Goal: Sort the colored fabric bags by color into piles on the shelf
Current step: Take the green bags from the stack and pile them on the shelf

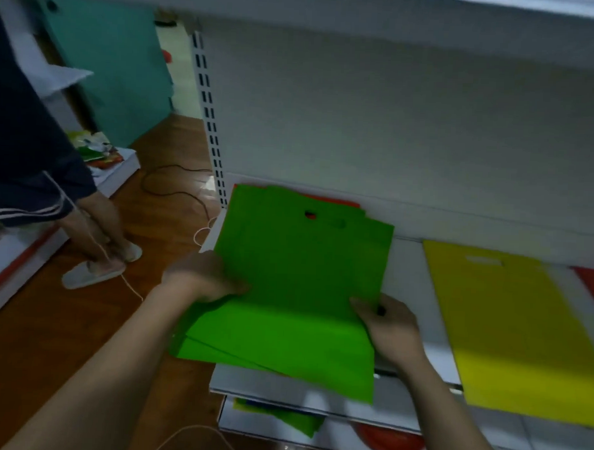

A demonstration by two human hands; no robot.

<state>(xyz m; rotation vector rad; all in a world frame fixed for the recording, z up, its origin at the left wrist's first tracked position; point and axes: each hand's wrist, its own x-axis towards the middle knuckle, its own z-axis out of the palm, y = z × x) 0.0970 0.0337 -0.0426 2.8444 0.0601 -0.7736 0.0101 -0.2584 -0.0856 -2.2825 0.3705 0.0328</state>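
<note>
Both hands, left hand and right hand, grip the green bags on the shelf left of the yellow pile (an orange bag underneath remains unsorted).

A single head-worn wide-angle view looks forward and steeply down, close over the front edge of the white shelf, its back panel ahead and wooden floor to the left.
</note>
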